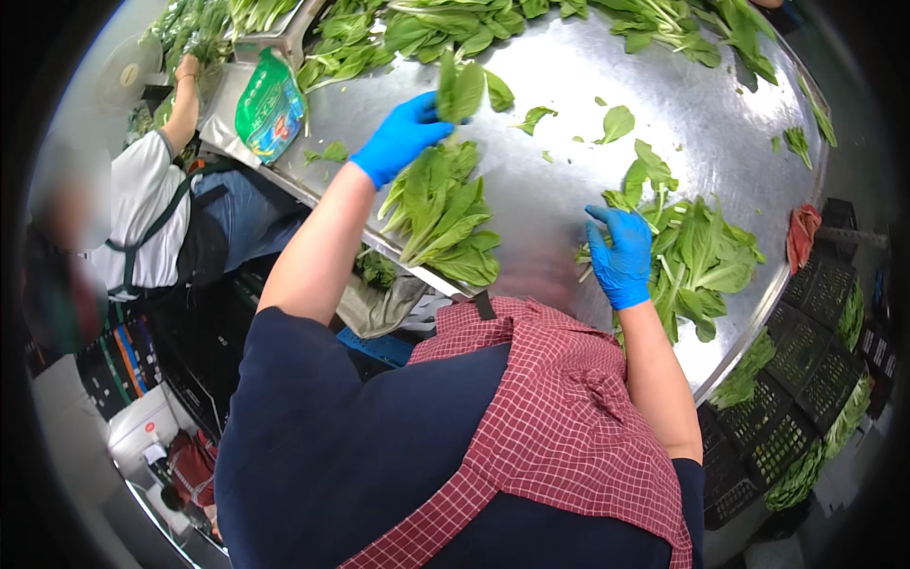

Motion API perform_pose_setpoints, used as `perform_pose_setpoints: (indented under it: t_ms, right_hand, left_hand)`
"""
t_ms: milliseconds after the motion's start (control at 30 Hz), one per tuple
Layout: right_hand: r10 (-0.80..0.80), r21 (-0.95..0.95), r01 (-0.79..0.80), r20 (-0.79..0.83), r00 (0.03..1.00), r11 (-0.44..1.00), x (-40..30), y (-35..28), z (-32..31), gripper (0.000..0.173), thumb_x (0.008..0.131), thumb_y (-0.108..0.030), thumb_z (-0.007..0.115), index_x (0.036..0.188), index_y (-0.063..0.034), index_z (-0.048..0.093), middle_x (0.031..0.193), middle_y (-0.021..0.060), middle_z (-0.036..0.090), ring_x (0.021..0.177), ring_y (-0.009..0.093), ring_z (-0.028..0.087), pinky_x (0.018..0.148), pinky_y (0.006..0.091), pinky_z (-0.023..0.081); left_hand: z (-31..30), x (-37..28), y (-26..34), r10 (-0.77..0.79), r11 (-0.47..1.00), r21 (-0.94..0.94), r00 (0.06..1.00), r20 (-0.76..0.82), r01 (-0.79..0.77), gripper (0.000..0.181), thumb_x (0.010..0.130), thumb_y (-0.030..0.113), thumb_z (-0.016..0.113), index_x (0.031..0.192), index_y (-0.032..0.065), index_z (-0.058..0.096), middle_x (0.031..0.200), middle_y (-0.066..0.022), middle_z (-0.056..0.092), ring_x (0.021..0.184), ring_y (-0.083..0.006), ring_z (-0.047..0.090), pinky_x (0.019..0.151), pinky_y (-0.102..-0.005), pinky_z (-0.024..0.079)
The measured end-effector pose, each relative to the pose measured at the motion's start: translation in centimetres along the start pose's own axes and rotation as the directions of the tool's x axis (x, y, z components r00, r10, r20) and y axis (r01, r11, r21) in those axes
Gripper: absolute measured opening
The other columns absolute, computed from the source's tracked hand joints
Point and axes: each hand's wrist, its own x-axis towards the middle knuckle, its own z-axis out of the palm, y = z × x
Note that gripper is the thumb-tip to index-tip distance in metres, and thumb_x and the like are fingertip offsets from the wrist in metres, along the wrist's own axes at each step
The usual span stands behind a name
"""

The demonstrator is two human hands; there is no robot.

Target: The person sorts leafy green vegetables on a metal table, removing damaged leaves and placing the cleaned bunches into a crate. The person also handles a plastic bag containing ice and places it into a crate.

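My left hand (405, 136), in a blue glove, grips a leafy green stalk (462, 91) between thumb and fingers. Just below it, a bunch of leafy greens (448, 213) lies by the near edge of the metal table (530, 181), stem ends towards me. My right hand (622, 256), also gloved in blue, is held with thumb and fingers apart and nothing visible between them. It is at the left side of a loose heap of leaves and stems (700, 259); some stems show behind its wrist and fingers.
More leafy greens (455, 28) are piled along the far side. A green printed plastic pouch (270, 107) rests at the left, near a co-worker's hand (187, 66) among greens. A red cloth (803, 235) hangs at the right edge, above stacked black crates (789, 384). Leaf scraps (616, 124) dot the table.
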Motion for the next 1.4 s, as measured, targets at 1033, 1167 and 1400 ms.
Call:
perform_pose_setpoints:
  t_ms: [1033, 1167, 1400]
  right_hand:
    - [-0.005, 0.476, -0.425, 0.671, 0.742, 0.770, -4.3, -2.3, 0.5, 0.033, 0.090, -0.021, 0.060, 0.118, -0.0035, 0.062, 0.107, 0.0168, 0.067, 0.097, 0.026, 0.065, 0.086, 0.0350, 0.050]
    - [0.178, 0.477, -0.507, 0.578, 0.796, 0.718, -7.3, -0.7, -1.7, 0.033, 0.091, -0.020, 0.061, 0.119, -0.0027, 0.061, 0.104, 0.0122, 0.067, 0.091, 0.018, 0.063, 0.083, 0.0306, 0.050]
    - [0.278, 0.508, -0.587, 0.559, 0.781, 0.630, -8.4, 0.0, -1.1, 0.030, 0.092, -0.020, 0.061, 0.117, -0.0038, 0.063, 0.101, 0.0071, 0.068, 0.088, 0.013, 0.060, 0.080, 0.0279, 0.049]
  left_hand:
    - [-0.6, 7.8, -4.7, 0.344, 0.554, 0.824, 0.869, -0.356, 0.118, 0.053, 0.081, 0.034, 0.068, 0.128, 0.0150, 0.052, 0.120, -0.0179, 0.055, 0.109, -0.0349, 0.057, 0.088, -0.0438, 0.049]
    - [-0.2, 12.9, -4.5, 0.086, 0.640, 0.666, 0.826, -0.557, 0.383, 0.050, 0.083, 0.038, 0.067, 0.123, 0.0117, 0.053, 0.123, -0.0196, 0.055, 0.109, -0.0366, 0.056, 0.091, -0.0429, 0.047]
    - [0.1, 15.8, -4.1, 0.044, 0.713, 0.580, 0.800, -0.598, 0.395, 0.038, 0.083, 0.034, 0.065, 0.111, 0.0089, 0.059, 0.108, -0.0178, 0.065, 0.101, -0.0362, 0.061, 0.087, -0.0432, 0.048]
